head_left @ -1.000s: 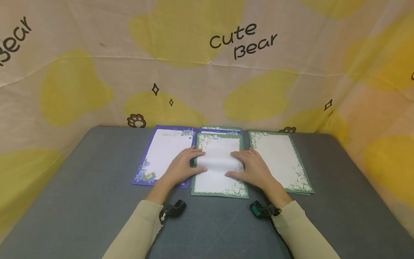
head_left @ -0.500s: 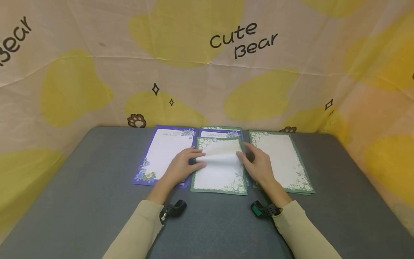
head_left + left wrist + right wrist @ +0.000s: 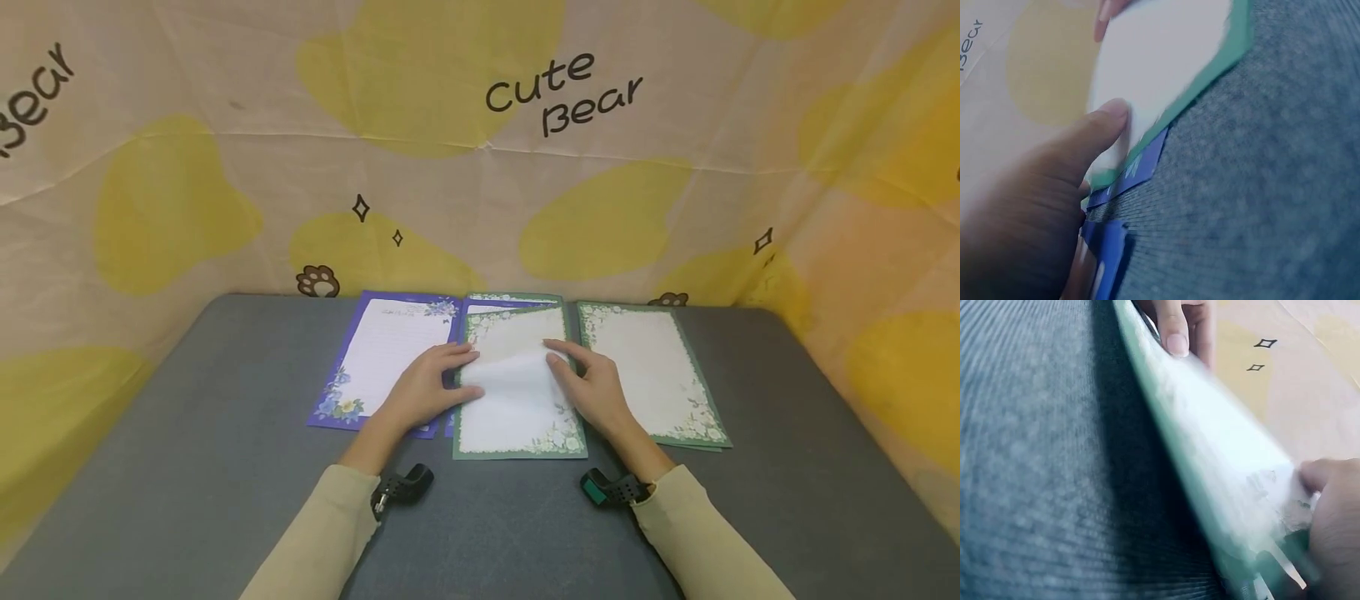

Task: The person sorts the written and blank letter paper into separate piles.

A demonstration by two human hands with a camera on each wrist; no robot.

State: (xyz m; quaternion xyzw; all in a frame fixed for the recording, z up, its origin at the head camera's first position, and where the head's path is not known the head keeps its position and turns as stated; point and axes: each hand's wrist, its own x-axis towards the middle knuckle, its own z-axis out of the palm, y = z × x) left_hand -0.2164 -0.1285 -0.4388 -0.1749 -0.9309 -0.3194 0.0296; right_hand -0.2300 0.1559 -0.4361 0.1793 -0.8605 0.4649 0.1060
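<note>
A sheet of green-bordered letter paper (image 3: 517,408) with a white flower print bows slightly between my two hands. At its left edge my left hand (image 3: 431,383) pinches it, thumb on top. My right hand (image 3: 596,383) grips the opposite edge, its thumb over the paper. The near edge of the sheet stands off the table, with a dark shadow under it in the right wrist view. Beneath it lies a purple-bordered sheet (image 3: 1141,169), mostly covered; its top strip shows behind, with another green strip farther back.
On the left lies a purple-bordered sheet (image 3: 390,342) with blue flowers and lines. To the right, green-bordered sheets (image 3: 645,375) overlap in a small pile. A grey ribbed cloth covers the table (image 3: 480,533); a printed curtain (image 3: 420,100) hangs behind.
My right hand left the sheet's right edge, reached outward, and has come back onto it. The held sheet has shifted slightly right and its far edge tilts now. My left hand has barely moved.
</note>
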